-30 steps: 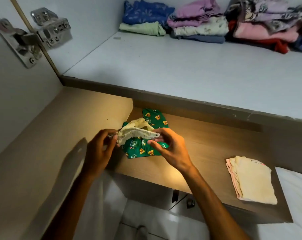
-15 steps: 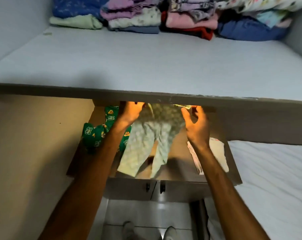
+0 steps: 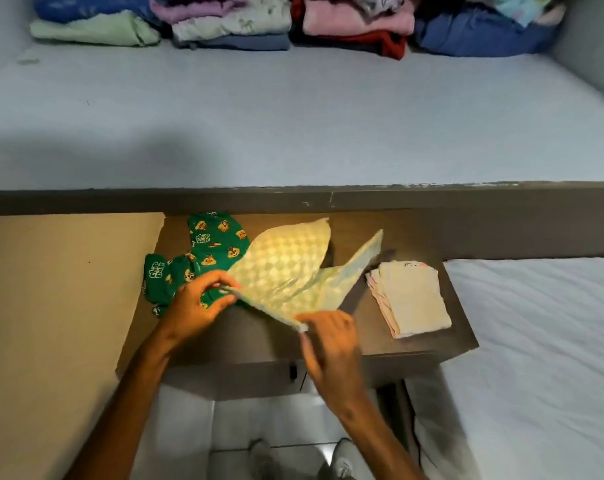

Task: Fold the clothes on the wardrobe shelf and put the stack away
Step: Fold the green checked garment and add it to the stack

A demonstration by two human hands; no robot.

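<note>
Pretty dim overall, we'd say. The only warm light hits the lower shelf (image 3: 245,344), brightest on the pale checked cloth (image 3: 286,268), which nearly blows out. The upper shelf (image 3: 293,126) looks cool, bluish and flat, with a soft dark shadow near its front left. We see motion blur on the right hand (image 3: 331,344), and wide-angle bending toward the edges.

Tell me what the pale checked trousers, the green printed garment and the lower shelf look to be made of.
Pale checked trousers: thin, soft knit or woven fabric, probably cotton; they drape limply from both hands.
Green printed garment: soft matte cloth with a cartoon print, crumpled into folds; likely cotton jersey.
Lower shelf: brown board with a wood-grain look, probably laminate; flat, smooth, with a sharp edge.
</note>
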